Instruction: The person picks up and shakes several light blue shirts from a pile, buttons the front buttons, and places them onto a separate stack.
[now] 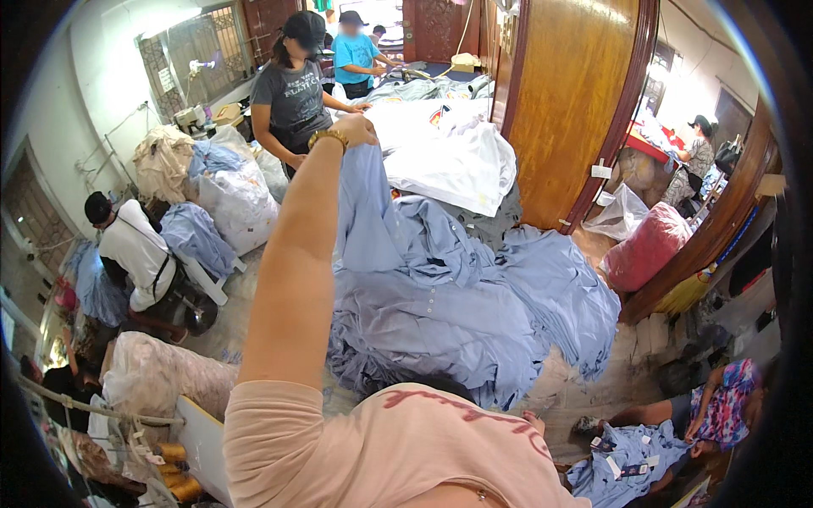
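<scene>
My left hand (356, 129), with a gold bracelet at the wrist, reaches far forward and grips the edge of a light blue shirt (366, 207). The cloth hangs from my closed fingers down onto a large heap of light blue shirts (432, 330). Small buttons show on some of the shirts. Of my right hand (533, 422) only a bit of the fingers shows, low beside my pink top; what they do is hidden. Just beyond my left hand lies a pile of white cloth (449, 157).
A person in a grey shirt (296, 97) stands at the white cloth, another in blue (354, 55) farther back. At left, someone sits by bulging bags (240, 203). A wooden partition (572, 93) rises at right, near a pink sack (648, 245). Thread cones (174, 470) stand lower left.
</scene>
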Demonstrator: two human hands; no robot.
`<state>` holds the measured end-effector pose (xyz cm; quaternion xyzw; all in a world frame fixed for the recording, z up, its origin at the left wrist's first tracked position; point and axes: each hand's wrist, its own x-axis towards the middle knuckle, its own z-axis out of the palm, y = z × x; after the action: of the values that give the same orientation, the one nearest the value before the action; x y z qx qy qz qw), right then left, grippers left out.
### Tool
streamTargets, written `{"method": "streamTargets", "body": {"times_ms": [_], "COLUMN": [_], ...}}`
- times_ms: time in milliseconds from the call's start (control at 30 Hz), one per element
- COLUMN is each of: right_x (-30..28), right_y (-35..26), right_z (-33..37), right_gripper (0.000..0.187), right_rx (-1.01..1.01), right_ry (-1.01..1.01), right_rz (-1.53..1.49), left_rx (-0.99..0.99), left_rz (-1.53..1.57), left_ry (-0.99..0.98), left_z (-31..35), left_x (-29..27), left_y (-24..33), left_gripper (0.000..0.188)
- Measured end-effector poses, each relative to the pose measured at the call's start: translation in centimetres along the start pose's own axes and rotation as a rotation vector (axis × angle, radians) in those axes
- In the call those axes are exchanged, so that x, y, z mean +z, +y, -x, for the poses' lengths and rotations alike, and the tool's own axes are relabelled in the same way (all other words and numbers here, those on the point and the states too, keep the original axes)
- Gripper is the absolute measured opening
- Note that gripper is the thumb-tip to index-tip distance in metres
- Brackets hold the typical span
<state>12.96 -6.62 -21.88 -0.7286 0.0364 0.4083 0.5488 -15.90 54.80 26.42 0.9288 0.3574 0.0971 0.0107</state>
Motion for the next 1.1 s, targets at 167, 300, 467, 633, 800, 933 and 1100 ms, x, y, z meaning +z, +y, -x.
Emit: {"method": "streamTargets", "body": {"times_ms": [167,300,467,633,800,933,1100], "right_x": [-3.9,-4.3,1.9,1.7,-0.2,-6.3,-6.2], "right_y": [8.5,10.9,1.6,-3.4,-2.0,8.9,7.3], "right_z": [-4.5,-2.6,4.8,7.8,9.7,3.7,4.1], "right_gripper": [0.021,0.021,0.024,0.017,0.015,0.010,0.010], "right_rx": [-0.059,-0.094,-0.065,-0.157,-0.162,0.019,0.051], "right_ry": [0.150,0.282,0.355,0.237,0.291,0.401,0.402], "right_rz": [0.020,0.037,0.022,-0.098,0.147,0.190,0.255], "left_rx": [-0.394,-0.492,-0.425,-0.185,0.405,0.538,0.226], "left_rz": [0.295,0.262,0.131,0.398,0.551,0.905,1.274], "left_ry": [0.402,-0.128,-0.229,0.261,-0.103,-0.503,-0.622], "left_z": [-0.5,6.5,9.8,9.9,15.8,19.6,20.5], "left_x": [14.3,29.1,27.3,17.0,6.9,5.9,8.7], "left_y": [-5.3,-1.5,-0.2,0.4,5.5,5.9,4.0], "left_gripper": [0.037,0.097,0.063,0.049,0.058,0.056,0.040]}}
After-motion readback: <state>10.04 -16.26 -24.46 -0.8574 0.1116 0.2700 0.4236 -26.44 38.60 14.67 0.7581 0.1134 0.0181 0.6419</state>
